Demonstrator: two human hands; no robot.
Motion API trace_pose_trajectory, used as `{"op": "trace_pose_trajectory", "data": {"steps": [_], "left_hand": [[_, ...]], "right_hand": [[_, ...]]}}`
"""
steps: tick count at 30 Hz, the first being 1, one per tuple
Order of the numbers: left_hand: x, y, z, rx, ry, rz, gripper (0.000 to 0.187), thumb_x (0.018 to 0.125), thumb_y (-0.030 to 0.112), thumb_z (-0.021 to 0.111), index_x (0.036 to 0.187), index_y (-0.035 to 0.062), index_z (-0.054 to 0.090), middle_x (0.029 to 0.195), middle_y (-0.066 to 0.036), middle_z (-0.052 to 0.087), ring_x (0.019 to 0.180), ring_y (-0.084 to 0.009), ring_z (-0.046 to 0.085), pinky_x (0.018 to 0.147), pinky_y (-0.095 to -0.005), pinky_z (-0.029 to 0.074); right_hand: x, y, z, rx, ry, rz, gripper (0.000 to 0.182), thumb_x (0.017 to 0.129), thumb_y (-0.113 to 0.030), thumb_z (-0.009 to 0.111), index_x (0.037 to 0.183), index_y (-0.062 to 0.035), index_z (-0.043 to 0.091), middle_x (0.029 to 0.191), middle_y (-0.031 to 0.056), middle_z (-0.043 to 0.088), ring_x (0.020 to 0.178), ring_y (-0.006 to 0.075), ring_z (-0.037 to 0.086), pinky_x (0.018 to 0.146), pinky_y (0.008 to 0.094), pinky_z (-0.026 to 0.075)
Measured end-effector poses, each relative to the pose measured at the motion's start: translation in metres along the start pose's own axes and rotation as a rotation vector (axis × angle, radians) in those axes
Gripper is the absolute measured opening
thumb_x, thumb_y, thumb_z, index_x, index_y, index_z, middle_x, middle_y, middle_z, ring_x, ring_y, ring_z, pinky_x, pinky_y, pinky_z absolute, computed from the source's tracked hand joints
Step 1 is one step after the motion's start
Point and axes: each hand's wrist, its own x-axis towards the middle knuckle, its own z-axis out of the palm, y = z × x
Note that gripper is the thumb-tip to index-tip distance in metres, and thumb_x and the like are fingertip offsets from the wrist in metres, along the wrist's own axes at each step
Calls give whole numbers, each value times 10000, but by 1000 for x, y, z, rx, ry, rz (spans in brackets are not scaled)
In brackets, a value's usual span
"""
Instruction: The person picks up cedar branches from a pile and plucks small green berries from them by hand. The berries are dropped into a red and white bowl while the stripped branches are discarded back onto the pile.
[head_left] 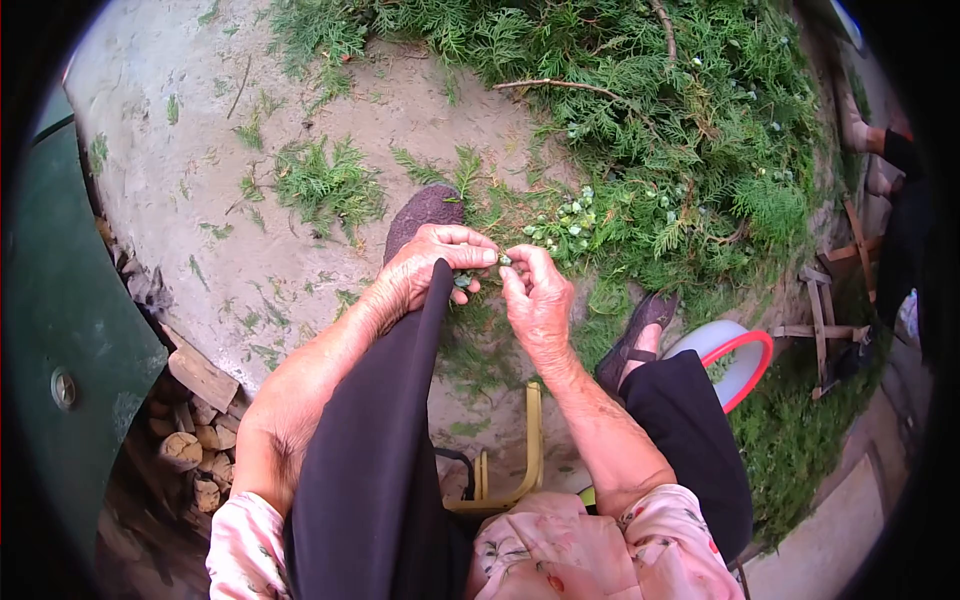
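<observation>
My left hand (445,260) is closed above my left knee, with pale green seed cones (462,281) showing under its curled fingers. Between its thumb and forefinger and the fingertips of my right hand (537,292) is one small green seed cone (504,260), pinched from both sides. Just beyond, a cluster of loose green cones (572,222) lies on the ground. Behind them spreads a big heap of feathery evergreen branches (690,130). Part of what my left palm holds is hidden by the fingers.
A white tub with a red rim (765,365) lies tilted by my right leg. Split firewood (203,375) and a dark green panel (75,290) are at left. Evergreen sprigs (330,185) lie on the ground. At right are another person's foot (853,130) and a wooden stool (822,320).
</observation>
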Motion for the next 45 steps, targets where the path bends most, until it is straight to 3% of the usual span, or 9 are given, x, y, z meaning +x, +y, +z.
{"op": "trace_pose_trajectory", "data": {"steps": [3,7,9,13,19,35,38,41,45], "left_hand": [[4,-5,-2,42,-10,9,299,765,188,712,986,13,612,801,-48,632,597,-85,589,446,-196,494],[4,-5,-3,44,-6,6,295,787,205,690,996,14,606,818,-51,636,597,-82,594,440,-182,487],[6,-11,-8,-44,-26,27,280,800,200,675,992,12,597,805,-51,630,596,-87,595,434,-177,487],[12,-18,-14,-316,-7,93,244,823,171,644,989,11,561,760,-53,606,587,-107,598,418,-165,485],[21,-18,-18,-663,63,181,238,817,147,654,997,44,537,777,-77,588,637,-158,597,450,-238,491],[15,-1,-24,-881,-22,227,146,846,122,601,964,57,543,807,-98,574,634,-186,553,386,-196,408],[12,1,-22,-842,34,214,146,842,134,591,954,56,543,812,-94,577,641,-196,573,435,-241,469],[5,13,-11,-788,70,255,146,838,129,584,958,56,542,816,-96,576,653,-203,573,482,-273,497],[-1,25,-6,-744,9,281,152,837,147,581,957,59,552,853,-104,580,700,-218,582,554,-311,528]], "right_hand": [[8,-13,-3,-142,-67,-176,259,746,41,557,988,-39,511,859,175,584,782,354,594,654,401,480],[19,-20,-2,-354,-85,-410,363,782,11,569,1124,-36,458,773,98,596,655,163,607,557,282,482],[21,-30,-7,171,-233,123,384,757,50,576,1118,-7,455,784,104,597,602,159,594,530,271,481],[16,-10,0,854,-137,418,348,796,25,592,1120,1,467,737,68,589,537,96,550,479,205,452],[2,-23,17,368,-237,434,235,862,-228,612,923,-4,577,724,37,589,542,83,562,468,194,437],[-24,10,13,316,-171,431,120,796,-47,632,911,-13,639,744,31,606,570,66,552,482,196,451],[-24,18,7,-401,-294,-162,176,782,8,573,949,6,630,1107,165,563,924,282,606,748,329,511],[-21,11,-5,-467,-221,-150,180,778,-7,564,945,3,632,1119,188,567,916,352,602,749,390,497],[5,-4,-7,-108,93,-262,196,802,-20,556,985,-16,629,1102,183,580,900,282,622,764,336,496]]}}
